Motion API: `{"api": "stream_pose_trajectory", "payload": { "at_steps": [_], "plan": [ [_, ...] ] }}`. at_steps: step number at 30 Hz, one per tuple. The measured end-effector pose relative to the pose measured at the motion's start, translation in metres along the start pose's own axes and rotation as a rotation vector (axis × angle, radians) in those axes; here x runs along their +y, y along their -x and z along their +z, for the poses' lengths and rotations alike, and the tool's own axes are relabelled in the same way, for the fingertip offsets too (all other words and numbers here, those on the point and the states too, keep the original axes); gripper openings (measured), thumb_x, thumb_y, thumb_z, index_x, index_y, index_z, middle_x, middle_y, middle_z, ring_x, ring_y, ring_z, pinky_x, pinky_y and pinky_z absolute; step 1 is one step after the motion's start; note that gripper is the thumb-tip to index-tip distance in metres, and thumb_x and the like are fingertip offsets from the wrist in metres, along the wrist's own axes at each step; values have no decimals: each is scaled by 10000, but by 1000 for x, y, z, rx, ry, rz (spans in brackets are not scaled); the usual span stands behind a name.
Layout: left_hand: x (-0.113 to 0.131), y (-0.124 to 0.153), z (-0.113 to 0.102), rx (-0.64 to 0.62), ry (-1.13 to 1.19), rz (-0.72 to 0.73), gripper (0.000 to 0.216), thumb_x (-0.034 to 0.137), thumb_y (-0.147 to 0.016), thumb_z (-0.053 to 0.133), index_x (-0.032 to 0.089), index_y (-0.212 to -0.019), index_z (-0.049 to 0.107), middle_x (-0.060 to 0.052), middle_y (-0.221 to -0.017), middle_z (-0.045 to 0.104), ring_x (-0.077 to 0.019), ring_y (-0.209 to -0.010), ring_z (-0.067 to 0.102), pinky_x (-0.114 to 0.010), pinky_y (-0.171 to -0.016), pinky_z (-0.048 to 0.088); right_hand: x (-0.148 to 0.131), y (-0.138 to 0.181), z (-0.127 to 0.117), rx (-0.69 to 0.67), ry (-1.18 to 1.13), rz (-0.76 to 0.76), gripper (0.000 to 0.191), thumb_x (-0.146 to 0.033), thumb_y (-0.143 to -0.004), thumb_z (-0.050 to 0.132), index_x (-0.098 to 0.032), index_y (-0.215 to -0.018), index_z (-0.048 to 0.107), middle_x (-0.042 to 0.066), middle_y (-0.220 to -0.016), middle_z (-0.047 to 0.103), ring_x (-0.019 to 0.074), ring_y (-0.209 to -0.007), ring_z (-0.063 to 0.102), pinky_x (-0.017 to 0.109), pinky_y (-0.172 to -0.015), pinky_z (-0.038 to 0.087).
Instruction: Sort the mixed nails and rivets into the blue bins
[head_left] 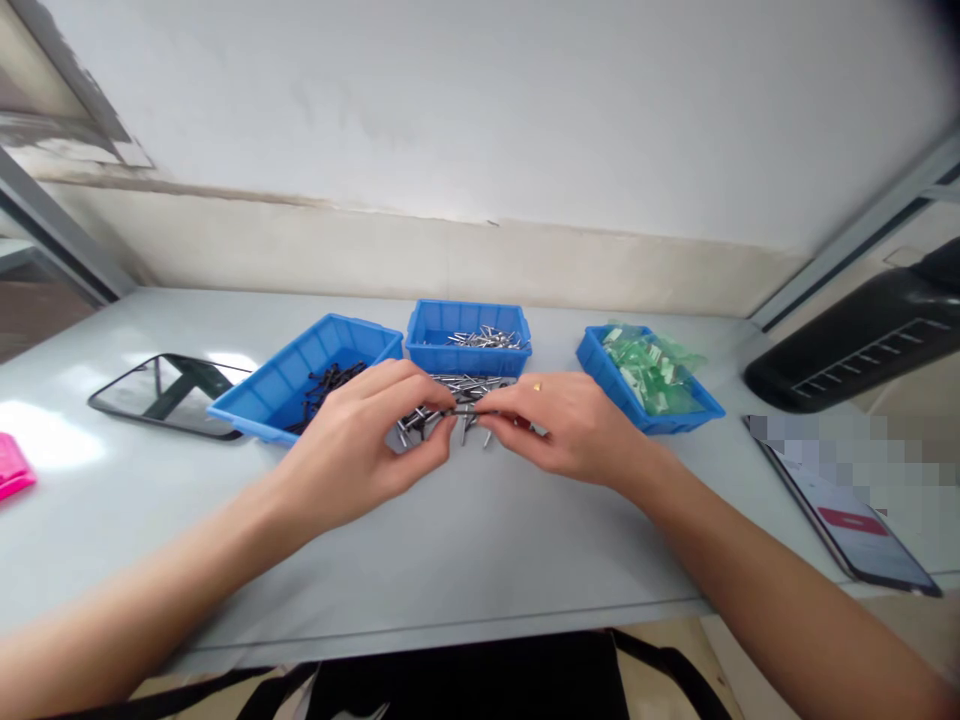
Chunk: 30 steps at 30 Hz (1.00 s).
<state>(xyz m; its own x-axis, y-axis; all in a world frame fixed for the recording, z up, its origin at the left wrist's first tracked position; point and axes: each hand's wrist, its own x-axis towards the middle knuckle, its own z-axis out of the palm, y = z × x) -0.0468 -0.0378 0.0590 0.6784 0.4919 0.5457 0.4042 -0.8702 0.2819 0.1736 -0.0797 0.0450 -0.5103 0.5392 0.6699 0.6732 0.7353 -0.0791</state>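
Observation:
My left hand [380, 432] and my right hand [568, 425] meet over the middle of the table, thumb and forefinger of each pinched. Between the fingertips runs a thin, short rod-like part [465, 409], dark and silvery, held level from both ends; its exact kind is too small to make out. Just behind and below the fingers lies a loose pile of slim silvery metal pins [471, 386], partly hidden by my hands. The left forearm passes in front of a blue bin [262, 388] with small black parts [327, 384] in it.
A second blue bin [466, 357] with silvery pins [487, 338] stands at the back middle. To the right, another blue bin [611, 376] holds green plastic packets [660, 375]. A black-framed mirror-like panel [169, 395] lies left; a phone [847, 510] and black bottle [855, 325] are right.

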Motion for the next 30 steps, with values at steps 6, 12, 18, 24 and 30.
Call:
{"api": "stream_pose_trajectory", "payload": {
  "at_steps": [6,12,18,24,30],
  "plan": [
    [2,0,0,61,0,109,51,193,-858,582,179,-900,608,-24,-851,640,-152,-793,593,-276,-739,473,-2,1,7,-39,-53,26,135,-225,-939,506,-177,-961,631,-3,-744,700,113,-652,624,229,-612,428],
    [2,2,1,42,48,178,128,158,-845,604,196,-965,622,-16,-837,644,-155,-818,602,-279,-758,484,-7,0,10,-136,-109,53,138,-204,-928,493,-178,-905,626,-10,-733,686,117,-648,616,230,-592,407],
    [0,4,4,-20,60,200,119,166,-853,613,195,-968,620,-20,-840,629,-163,-804,584,-303,-755,475,-6,-1,13,-127,-122,10,144,-190,-926,486,-157,-862,610,0,-725,673,115,-631,604,238,-594,393],
    [1,2,3,6,50,217,149,139,-846,618,184,-988,604,-21,-849,631,-155,-820,582,-290,-765,472,-4,1,10,-133,-92,17,145,-195,-929,483,-171,-882,618,-3,-734,683,117,-646,610,234,-610,402],
    [-2,0,3,18,-51,124,71,199,-870,583,180,-927,620,-21,-870,665,-167,-826,601,-306,-771,454,2,-1,-1,-65,16,34,133,-217,-937,511,-166,-945,633,2,-725,683,117,-646,609,232,-587,396]
  ]
}}
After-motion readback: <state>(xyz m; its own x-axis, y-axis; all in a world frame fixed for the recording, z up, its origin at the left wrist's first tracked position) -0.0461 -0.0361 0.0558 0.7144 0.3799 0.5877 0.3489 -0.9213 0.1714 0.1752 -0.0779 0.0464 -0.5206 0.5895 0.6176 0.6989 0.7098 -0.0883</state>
